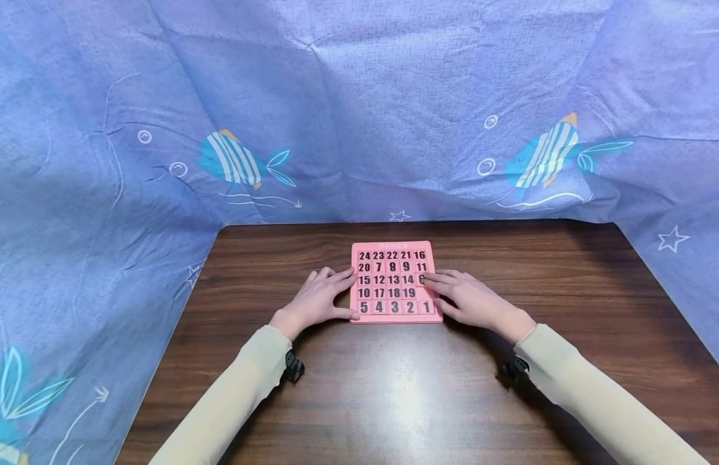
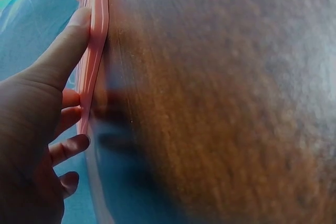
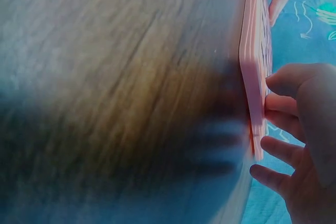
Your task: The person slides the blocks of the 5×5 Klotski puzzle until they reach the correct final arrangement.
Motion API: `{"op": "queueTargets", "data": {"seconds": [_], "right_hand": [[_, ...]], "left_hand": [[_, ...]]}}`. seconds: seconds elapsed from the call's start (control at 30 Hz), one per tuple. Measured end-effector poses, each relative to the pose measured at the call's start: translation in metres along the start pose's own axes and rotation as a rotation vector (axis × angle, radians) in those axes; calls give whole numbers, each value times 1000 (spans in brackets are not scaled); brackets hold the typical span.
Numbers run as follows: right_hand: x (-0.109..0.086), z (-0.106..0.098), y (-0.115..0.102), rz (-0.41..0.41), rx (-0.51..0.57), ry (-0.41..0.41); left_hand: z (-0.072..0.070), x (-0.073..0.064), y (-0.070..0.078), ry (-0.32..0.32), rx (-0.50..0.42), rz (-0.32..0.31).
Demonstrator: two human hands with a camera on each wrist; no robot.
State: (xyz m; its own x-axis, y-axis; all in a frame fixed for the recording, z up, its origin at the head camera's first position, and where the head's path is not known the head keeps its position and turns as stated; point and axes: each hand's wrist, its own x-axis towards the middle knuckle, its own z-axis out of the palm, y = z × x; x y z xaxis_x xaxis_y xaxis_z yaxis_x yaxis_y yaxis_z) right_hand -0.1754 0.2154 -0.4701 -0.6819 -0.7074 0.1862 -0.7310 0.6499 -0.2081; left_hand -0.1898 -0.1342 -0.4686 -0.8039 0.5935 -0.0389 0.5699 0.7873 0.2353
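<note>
A pink number slide puzzle (image 1: 394,286) lies flat on the table, its square tiles printed with black numbers. One bare slot shows to the right of the 19 tile (image 1: 408,293), above the 1 tile. My left hand (image 1: 315,301) rests against the puzzle's left side, thumb at the near left corner and fingers extended along the edge. On the opposite side, fingertips of my right hand (image 1: 472,300) touch the 6 tile (image 1: 421,279) and partly cover it. The right thumb lies at the right edge. Both wrist views show the puzzle's layered pink side (image 2: 97,40) edge-on.
The dark wood-grain table (image 1: 394,387) stretches around the puzzle, with a bright glare in front. A blue fish-print cloth (image 1: 388,116) hangs behind and at both sides. Small black devices (image 1: 293,366) sit on both wrists.
</note>
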Motion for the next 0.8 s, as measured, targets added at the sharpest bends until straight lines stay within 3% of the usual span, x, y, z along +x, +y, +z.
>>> {"op": "queueTargets", "data": {"seconds": [0.2,0.5,0.7,0.8], "right_hand": [[-5,-4,-10,7,-10,-34],[-14,-5,-20,-35,-19,-17],[3,-4,-5,56,-5,76],[11,-2,5,103,-33,80]], "left_hand": [[0,0,-1,9,-10,2],[1,-1,-3,5,-18,-9],[2,-1,-2,13,-35,-3],[3,0,-1,12,-37,-6]]}}
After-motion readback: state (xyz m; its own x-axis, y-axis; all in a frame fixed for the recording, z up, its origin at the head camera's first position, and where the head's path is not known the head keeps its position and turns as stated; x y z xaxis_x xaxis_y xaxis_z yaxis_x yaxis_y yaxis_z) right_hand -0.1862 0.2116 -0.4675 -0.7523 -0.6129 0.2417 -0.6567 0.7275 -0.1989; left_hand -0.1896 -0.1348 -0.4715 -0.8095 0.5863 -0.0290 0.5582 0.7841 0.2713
